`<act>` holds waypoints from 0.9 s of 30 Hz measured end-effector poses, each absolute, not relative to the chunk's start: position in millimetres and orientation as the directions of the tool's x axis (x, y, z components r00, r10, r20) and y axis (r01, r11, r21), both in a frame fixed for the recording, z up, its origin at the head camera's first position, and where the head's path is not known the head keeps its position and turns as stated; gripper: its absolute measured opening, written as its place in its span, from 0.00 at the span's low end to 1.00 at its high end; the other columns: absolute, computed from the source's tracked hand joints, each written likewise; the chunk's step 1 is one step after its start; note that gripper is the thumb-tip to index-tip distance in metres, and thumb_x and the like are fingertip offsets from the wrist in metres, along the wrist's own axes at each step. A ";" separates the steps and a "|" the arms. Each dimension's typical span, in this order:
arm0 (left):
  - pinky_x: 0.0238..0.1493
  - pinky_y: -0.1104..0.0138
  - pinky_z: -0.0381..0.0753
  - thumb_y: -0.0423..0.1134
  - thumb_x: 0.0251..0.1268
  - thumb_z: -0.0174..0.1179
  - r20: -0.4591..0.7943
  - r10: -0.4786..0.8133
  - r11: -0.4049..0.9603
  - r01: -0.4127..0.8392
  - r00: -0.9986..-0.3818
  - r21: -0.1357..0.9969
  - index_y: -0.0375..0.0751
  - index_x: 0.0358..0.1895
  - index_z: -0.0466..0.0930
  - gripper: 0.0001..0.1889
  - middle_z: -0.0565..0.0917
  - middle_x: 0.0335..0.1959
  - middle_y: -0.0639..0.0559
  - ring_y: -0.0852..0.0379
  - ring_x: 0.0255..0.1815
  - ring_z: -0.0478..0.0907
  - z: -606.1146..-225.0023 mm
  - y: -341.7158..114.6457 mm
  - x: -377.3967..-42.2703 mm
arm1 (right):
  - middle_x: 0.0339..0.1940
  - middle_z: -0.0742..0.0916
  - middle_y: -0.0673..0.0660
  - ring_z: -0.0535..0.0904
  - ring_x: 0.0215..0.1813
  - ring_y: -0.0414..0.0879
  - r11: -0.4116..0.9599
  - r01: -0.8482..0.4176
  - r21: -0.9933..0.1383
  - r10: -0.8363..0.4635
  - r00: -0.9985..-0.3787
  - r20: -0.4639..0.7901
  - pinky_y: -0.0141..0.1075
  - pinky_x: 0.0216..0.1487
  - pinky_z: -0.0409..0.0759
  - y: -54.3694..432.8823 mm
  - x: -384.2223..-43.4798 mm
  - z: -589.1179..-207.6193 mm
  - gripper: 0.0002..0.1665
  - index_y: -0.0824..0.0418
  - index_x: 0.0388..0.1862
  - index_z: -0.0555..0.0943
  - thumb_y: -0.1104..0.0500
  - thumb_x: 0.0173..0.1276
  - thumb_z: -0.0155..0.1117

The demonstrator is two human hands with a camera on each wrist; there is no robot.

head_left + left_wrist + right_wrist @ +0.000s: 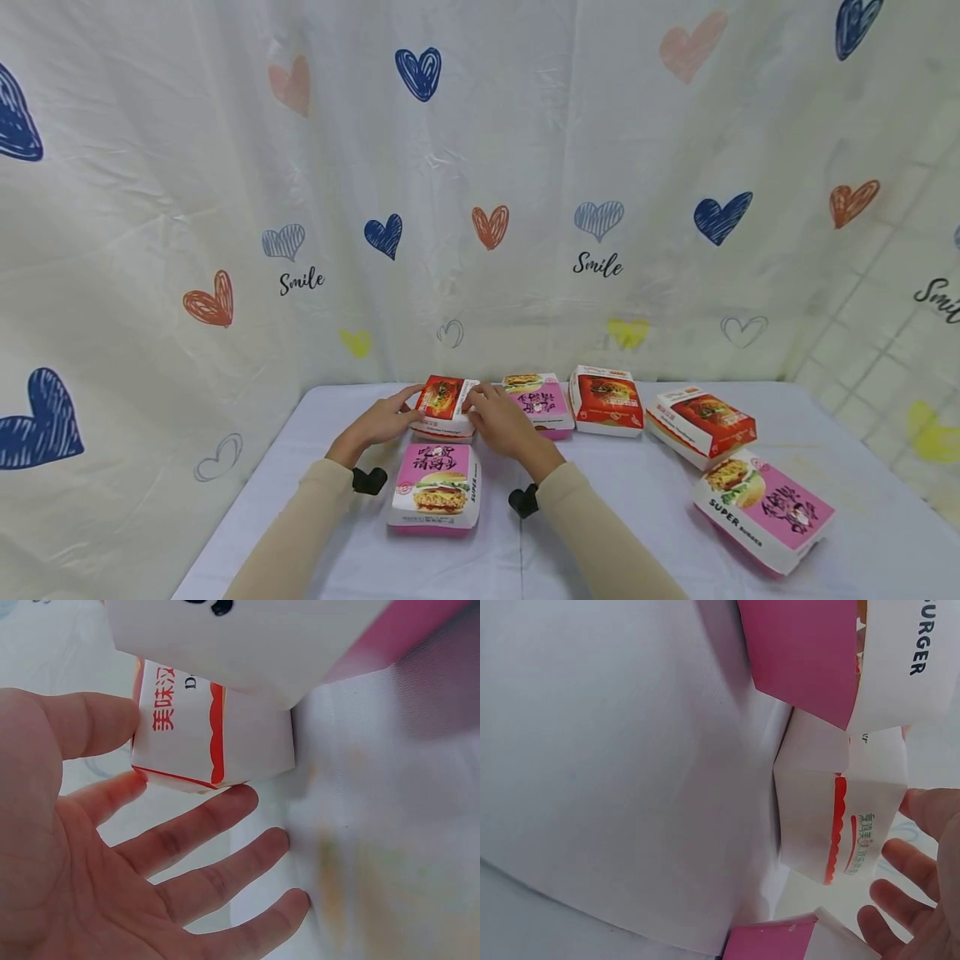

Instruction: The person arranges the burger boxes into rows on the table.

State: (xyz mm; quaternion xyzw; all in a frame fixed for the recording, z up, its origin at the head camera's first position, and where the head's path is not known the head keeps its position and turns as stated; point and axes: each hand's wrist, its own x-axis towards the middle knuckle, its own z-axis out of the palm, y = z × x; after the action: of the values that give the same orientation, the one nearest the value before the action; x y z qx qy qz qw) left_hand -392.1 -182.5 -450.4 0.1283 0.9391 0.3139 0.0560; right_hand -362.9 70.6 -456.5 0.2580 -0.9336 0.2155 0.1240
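A red-and-white burger box (444, 398) lies flat near the back of the table, red lid side up. My left hand (381, 418) is at its left side; in the left wrist view the thumb and index fingertip (139, 778) meet the box edge while the other fingers spread out fairly straight. From the right, my right hand (498, 418) touches the same box. Its loosely bent fingers (904, 866) lie along the upper edge in the right wrist view. Directly in front of this box lies a pink-and-white burger box (435, 492), which partly covers it in both wrist views.
Right of my hands, another pink box (540, 404) and a red box (607, 402) stand along the back. Farther right, a red box (703, 425) and a pink box (765, 510) lie angled close together. A heart-patterned curtain (525, 167) hangs behind the white-covered table (600, 517).
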 end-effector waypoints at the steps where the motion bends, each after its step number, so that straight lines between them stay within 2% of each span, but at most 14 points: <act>1: 0.49 0.53 0.78 0.51 0.74 0.57 -0.022 0.278 0.771 0.209 -0.960 0.601 0.53 0.80 0.61 0.34 0.84 0.50 0.43 0.50 0.48 0.80 -450.6 -182.5 -392.2 | 0.65 0.80 0.57 0.73 0.69 0.59 0.771 -0.536 -0.343 -0.429 -0.836 0.341 0.54 0.69 0.75 70.8 -363.3 -456.4 0.06 0.52 0.50 0.80 0.58 0.78 0.58; 5: 0.50 0.50 0.78 0.51 0.75 0.56 -0.011 0.279 0.779 0.219 -0.960 0.588 0.53 0.80 0.61 0.33 0.85 0.51 0.42 0.49 0.48 0.81 -452.1 -182.1 -392.8 | 0.65 0.80 0.56 0.74 0.69 0.57 0.785 -0.514 -0.345 -0.420 -0.852 0.313 0.53 0.70 0.74 70.9 -364.8 -456.6 0.10 0.52 0.55 0.79 0.55 0.79 0.58; 11: 0.57 0.45 0.77 0.52 0.76 0.55 -0.006 0.255 0.790 0.205 -0.967 0.578 0.57 0.79 0.62 0.31 0.84 0.57 0.40 0.45 0.55 0.81 -454.4 -181.6 -392.2 | 0.65 0.79 0.56 0.74 0.67 0.56 0.814 -0.492 -0.309 -0.411 -0.863 0.294 0.52 0.70 0.73 69.5 -366.6 -457.2 0.18 0.52 0.64 0.78 0.52 0.79 0.58; 15: 0.54 0.48 0.78 0.53 0.76 0.54 0.000 0.254 0.790 0.208 -0.967 0.577 0.59 0.79 0.63 0.30 0.86 0.52 0.43 0.49 0.51 0.82 -456.3 -182.1 -393.8 | 0.65 0.79 0.58 0.73 0.68 0.57 0.814 -0.486 -0.319 -0.403 -0.867 0.293 0.53 0.71 0.73 68.3 -365.4 -455.0 0.18 0.53 0.62 0.80 0.51 0.78 0.59; 19: 0.45 0.56 0.76 0.53 0.76 0.55 0.009 0.258 0.790 0.216 -0.966 0.574 0.60 0.78 0.63 0.29 0.86 0.43 0.47 0.53 0.42 0.80 -455.4 -181.8 -393.9 | 0.67 0.77 0.59 0.70 0.70 0.57 0.808 -0.481 -0.340 -0.396 -0.871 0.291 0.54 0.72 0.70 68.0 -365.1 -453.4 0.16 0.54 0.58 0.81 0.50 0.77 0.61; 22: 0.42 0.59 0.75 0.55 0.76 0.55 0.002 0.250 0.796 0.206 -0.968 0.569 0.61 0.77 0.63 0.30 0.85 0.42 0.47 0.53 0.40 0.80 -456.6 -181.5 -394.5 | 0.70 0.75 0.60 0.66 0.73 0.59 0.807 -0.473 -0.354 -0.390 -0.877 0.282 0.56 0.74 0.68 68.2 -366.5 -454.0 0.15 0.52 0.56 0.81 0.49 0.76 0.62; 27: 0.43 0.56 0.77 0.61 0.73 0.56 -0.012 0.240 0.805 0.192 -0.971 0.562 0.64 0.77 0.63 0.32 0.86 0.44 0.47 0.53 0.42 0.81 -460.3 -183.1 -396.6 | 0.76 0.71 0.63 0.61 0.79 0.62 0.810 -0.447 -0.380 -0.373 -0.892 0.254 0.59 0.77 0.63 68.3 -368.3 -453.5 0.16 0.51 0.57 0.80 0.47 0.75 0.63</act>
State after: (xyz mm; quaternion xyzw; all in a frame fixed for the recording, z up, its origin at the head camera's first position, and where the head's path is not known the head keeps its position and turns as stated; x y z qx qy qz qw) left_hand -396.6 -183.1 -460.3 0.1136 0.9491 0.2910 0.0410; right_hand -368.3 68.3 -453.5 0.2165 -0.9476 0.2195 0.0841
